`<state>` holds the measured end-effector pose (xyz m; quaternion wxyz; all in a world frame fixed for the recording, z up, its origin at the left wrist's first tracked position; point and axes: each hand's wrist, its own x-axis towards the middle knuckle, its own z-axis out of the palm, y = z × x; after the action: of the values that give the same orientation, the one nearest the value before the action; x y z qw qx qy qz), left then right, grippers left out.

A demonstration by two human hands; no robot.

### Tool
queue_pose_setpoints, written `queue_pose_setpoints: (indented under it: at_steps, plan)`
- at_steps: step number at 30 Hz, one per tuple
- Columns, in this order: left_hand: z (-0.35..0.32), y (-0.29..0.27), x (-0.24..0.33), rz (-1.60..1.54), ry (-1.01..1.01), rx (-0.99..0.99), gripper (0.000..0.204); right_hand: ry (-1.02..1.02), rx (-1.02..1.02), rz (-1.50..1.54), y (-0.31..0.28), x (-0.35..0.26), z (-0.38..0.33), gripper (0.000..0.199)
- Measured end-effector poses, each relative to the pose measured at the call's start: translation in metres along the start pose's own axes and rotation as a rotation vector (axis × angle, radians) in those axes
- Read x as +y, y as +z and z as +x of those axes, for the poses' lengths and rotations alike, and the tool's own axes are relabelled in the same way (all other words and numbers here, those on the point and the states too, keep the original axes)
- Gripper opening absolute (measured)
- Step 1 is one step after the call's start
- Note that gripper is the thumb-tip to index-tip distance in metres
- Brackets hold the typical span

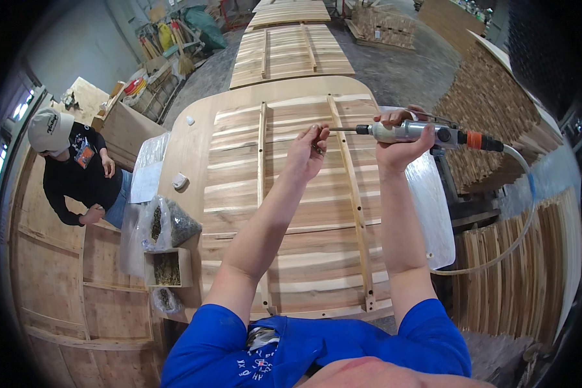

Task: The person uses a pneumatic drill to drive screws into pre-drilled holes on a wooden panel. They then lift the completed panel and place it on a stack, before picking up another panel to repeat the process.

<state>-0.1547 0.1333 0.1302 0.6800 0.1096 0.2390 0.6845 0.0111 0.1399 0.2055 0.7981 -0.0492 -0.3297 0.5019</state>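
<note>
My right hand (399,138) grips a grey pneumatic screwdriver (412,132) held level above a slatted wooden panel (304,213); its bit points left. An orange fitting and a pale air hose (520,226) trail off to the right. My left hand (308,152) is raised at the bit's tip, fingers pinched on a small screw that is barely visible. Two thin wooden battens (354,207) run lengthwise over the slats, the right one dotted with screw holes.
A plastic bag of screws (171,225) and a small wooden box of screws (167,268) sit at the panel's left edge. A person in a cap and black top (77,174) stands at left. Stacked wooden slats (498,110) fill the right; more panels (291,55) lie ahead.
</note>
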Motion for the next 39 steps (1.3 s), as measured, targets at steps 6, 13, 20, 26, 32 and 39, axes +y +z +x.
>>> queue_pose_setpoints:
  at_steps: [6,13,20,26,32,39]
  plan:
    - [-0.018,0.021,-0.030,-0.014,-0.003,-0.006,0.016,-0.038,0.050,0.006,-0.021,-0.034,-0.001,0.044]
    - [-0.030,0.056,-0.062,0.119,0.084,0.083,0.012,-0.040,0.175,0.041,-0.043,-0.067,0.005,0.049]
    - [-0.031,0.078,-0.083,0.255,0.239,-0.033,0.013,0.030,0.459,0.212,-0.061,-0.087,0.015,0.047]
    - [-0.028,0.101,-0.107,-0.019,0.125,-0.074,0.016,0.031,0.674,0.324,-0.090,-0.089,0.021,0.043]
    - [-0.023,0.094,-0.124,0.061,0.175,0.001,0.020,0.012,0.652,0.292,-0.107,-0.083,0.015,0.043]
    - [-0.038,0.075,-0.134,-0.132,0.046,0.031,0.026,-0.007,0.600,0.187,-0.105,-0.093,0.001,0.046]
